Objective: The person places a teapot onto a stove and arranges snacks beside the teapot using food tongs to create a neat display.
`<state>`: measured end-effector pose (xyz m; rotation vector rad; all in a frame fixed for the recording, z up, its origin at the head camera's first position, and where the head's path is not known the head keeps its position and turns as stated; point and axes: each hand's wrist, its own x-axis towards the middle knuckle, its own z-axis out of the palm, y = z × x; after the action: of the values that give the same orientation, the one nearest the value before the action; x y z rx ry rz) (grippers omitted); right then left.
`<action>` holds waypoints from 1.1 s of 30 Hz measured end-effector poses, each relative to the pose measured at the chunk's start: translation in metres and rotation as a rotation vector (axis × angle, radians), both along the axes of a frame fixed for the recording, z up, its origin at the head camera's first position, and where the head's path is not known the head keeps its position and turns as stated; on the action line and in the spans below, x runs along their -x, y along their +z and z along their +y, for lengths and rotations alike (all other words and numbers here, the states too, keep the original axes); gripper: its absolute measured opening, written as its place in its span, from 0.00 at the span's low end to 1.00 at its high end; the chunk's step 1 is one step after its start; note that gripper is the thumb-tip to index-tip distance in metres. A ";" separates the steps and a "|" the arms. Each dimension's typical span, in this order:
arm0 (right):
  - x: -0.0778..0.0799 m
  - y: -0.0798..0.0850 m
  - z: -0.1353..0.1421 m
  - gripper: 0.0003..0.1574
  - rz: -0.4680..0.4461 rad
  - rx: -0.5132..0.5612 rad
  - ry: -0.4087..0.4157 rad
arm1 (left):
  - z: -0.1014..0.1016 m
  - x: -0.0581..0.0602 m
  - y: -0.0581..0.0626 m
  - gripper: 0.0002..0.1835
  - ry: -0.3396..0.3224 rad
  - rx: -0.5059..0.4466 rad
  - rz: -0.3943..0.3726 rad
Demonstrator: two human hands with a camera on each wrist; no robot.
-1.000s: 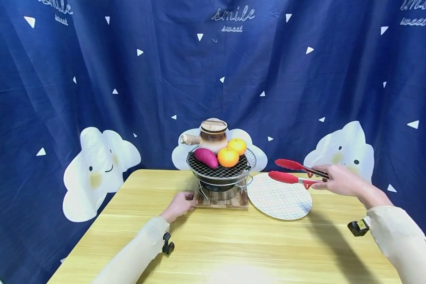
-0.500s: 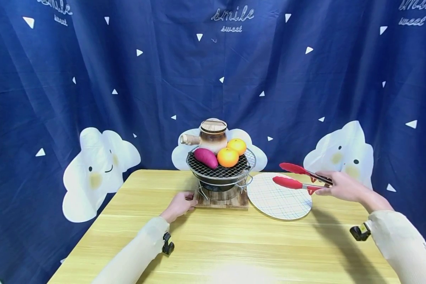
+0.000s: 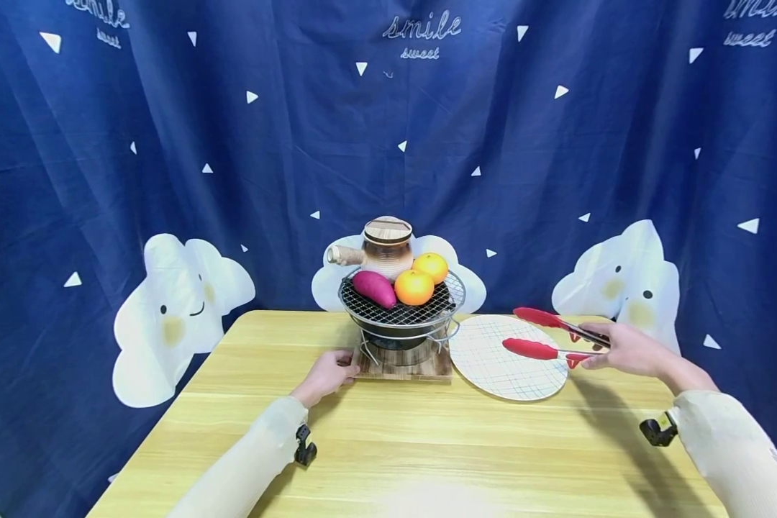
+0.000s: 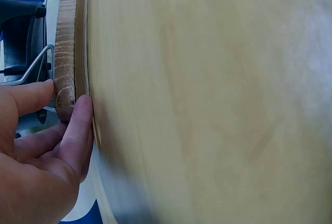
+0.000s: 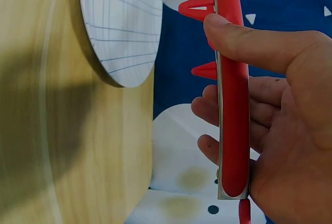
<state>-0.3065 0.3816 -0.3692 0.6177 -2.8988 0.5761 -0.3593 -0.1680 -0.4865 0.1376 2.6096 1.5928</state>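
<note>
My left hand (image 3: 326,374) pinches the left corner of a square wooden board (image 3: 404,373), thumb above and fingers along its edge and underside in the left wrist view. On that board stands a round black tabletop grill (image 3: 395,331) with a wire mesh. It bears a purple sweet potato (image 3: 374,288), two oranges (image 3: 414,288) and a lidded clay pot (image 3: 387,260). At the right, my right hand (image 3: 633,351) holds red-tipped tongs (image 3: 532,350) by their red-padded handle. Their two arms are spread, with nothing between the tips, over a round white plate (image 3: 511,370).
The light wooden table (image 3: 388,446) carries everything, its far edge just behind the grill and plate. A dark blue curtain (image 3: 285,144) with white clouds hangs behind. The plate lies close against the grill's right side.
The right hand has lowered the tongs toward the plate and shifted slightly right. My left hand keeps its place at the board's corner, and the food on the grill has not moved.
</note>
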 end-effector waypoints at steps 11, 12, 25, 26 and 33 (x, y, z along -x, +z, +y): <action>0.003 -0.014 0.009 0.55 -0.057 0.024 -0.020 | 0.000 -0.003 0.002 0.27 0.007 -0.006 -0.005; 0.003 -0.015 0.010 0.55 -0.059 0.029 -0.019 | 0.000 -0.003 0.002 0.27 0.008 -0.006 -0.006; 0.006 -0.040 0.032 0.53 -0.103 0.059 -0.051 | 0.002 -0.003 0.002 0.26 0.009 -0.018 -0.015; 0.005 -0.041 0.034 0.54 -0.112 0.060 -0.058 | 0.003 -0.002 0.002 0.26 0.009 -0.018 -0.016; 0.004 -0.049 0.040 0.55 -0.172 0.088 -0.090 | 0.002 -0.002 0.001 0.25 0.009 -0.016 -0.013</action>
<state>-0.3108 0.4219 -0.4184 0.4446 -3.0196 0.7758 -0.3578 -0.1660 -0.4855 0.1153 2.5922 1.6116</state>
